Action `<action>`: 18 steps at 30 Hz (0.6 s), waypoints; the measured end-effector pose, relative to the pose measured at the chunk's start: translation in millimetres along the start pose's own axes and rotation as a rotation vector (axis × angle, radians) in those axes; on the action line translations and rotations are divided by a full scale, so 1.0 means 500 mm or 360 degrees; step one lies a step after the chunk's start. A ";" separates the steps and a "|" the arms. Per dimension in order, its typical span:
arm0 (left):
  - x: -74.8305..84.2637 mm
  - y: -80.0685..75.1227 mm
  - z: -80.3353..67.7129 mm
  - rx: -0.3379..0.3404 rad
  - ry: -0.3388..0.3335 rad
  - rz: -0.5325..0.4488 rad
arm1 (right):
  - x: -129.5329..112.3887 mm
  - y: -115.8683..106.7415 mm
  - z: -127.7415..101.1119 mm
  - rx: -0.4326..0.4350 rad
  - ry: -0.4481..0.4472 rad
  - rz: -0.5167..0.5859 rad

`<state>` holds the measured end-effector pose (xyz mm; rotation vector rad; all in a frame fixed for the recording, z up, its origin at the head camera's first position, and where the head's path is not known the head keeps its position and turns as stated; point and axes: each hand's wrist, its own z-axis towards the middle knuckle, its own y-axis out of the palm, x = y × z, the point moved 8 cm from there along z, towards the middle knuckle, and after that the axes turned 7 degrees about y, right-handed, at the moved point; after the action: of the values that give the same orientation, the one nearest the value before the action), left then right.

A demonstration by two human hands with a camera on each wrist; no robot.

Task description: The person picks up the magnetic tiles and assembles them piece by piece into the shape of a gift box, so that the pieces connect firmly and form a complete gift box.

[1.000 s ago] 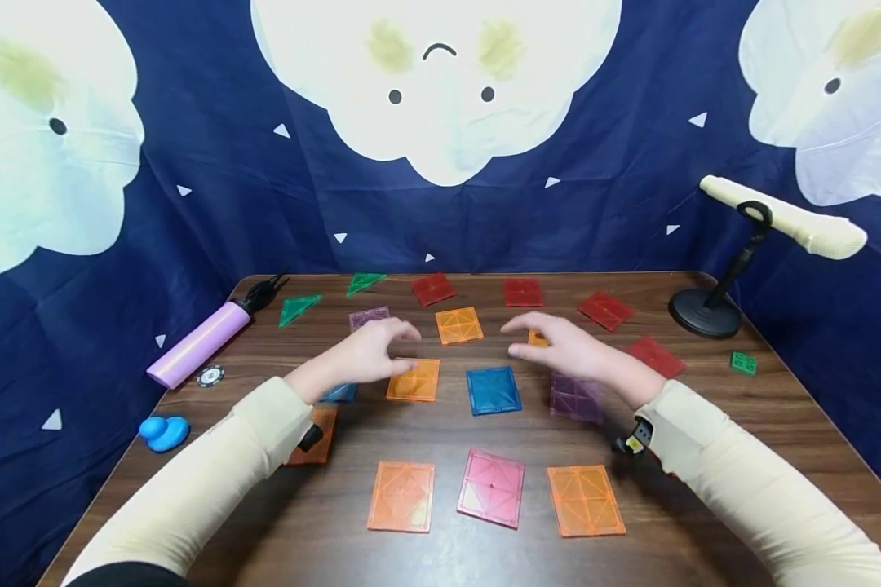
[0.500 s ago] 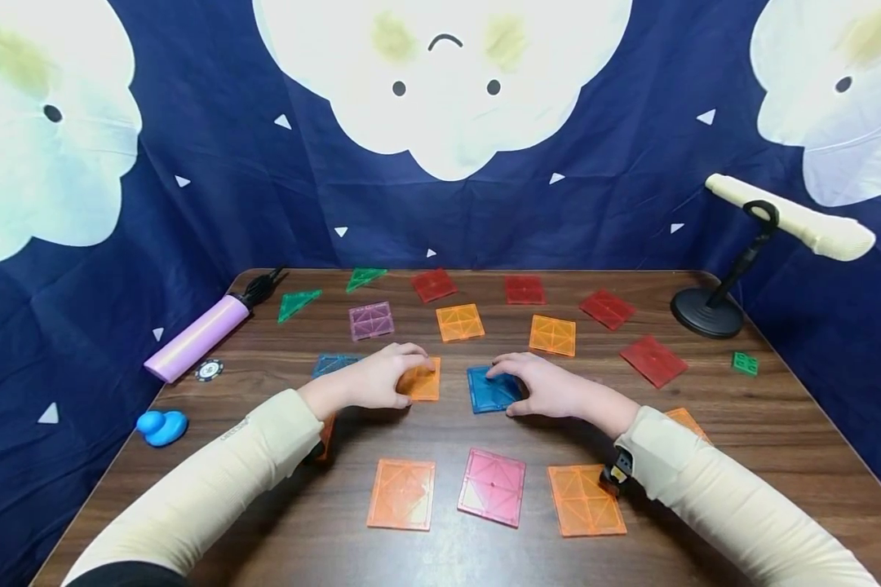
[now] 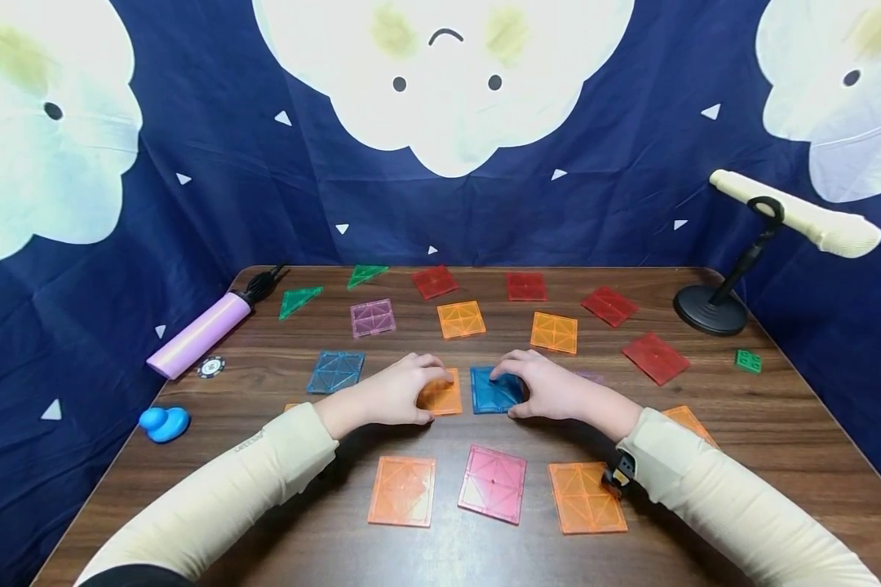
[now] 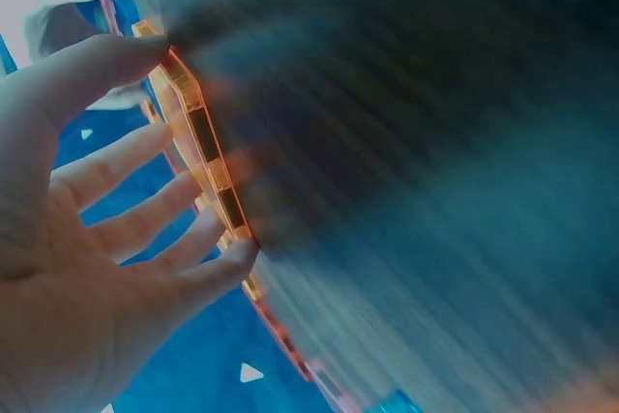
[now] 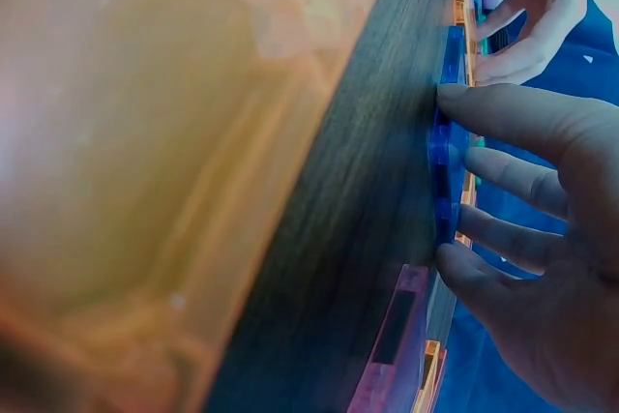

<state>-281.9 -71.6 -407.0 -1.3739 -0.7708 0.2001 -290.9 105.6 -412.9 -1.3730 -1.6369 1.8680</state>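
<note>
In the head view my left hand (image 3: 392, 393) grips an orange square magnetic tile (image 3: 449, 395) lying on the table. Thumb and fingers meet its opposite edges, as the left wrist view shows on the tile's rim (image 4: 215, 166). Just to the right, my right hand (image 3: 546, 387) grips a blue magnetic tile (image 3: 484, 398) in the same way. The right wrist view has that blue tile's edge (image 5: 445, 176) between thumb and fingers. A narrow strip of table separates the two tiles. My right hand and forearm partly hide a purple tile (image 3: 591, 377).
Closer to me lie a pink tile (image 3: 493, 484) and orange tiles (image 3: 402, 491). Red tiles (image 3: 526, 286) and green triangles (image 3: 300, 302) line the back. A lilac cylinder (image 3: 200, 336), blue duck (image 3: 165, 424), and microphone stand (image 3: 710, 311) sit at the sides.
Both hands came down from above the table onto the tiles. Since then my left hand has slid the orange tile rightward, narrowing the gap to the blue one, which has hardly moved.
</note>
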 end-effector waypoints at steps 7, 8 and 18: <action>0.023 0.004 0.017 0.0015 0.0036 0.0024 | -0.001 0.000 -0.001 0.0000 -0.0011 0.0010; 0.024 0.004 0.019 0.0019 0.0041 0.0021 | -0.002 0.000 -0.001 0.0000 -0.0014 0.0010; 0.018 0.013 0.025 0.0016 0.0035 -0.0001 | -0.003 -0.001 -0.002 -0.0013 -0.0025 0.0012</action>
<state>-280.8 -55.1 -409.5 -1.3641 -0.7510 0.1875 -289.6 105.1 -411.9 -1.3733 -1.6508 1.8828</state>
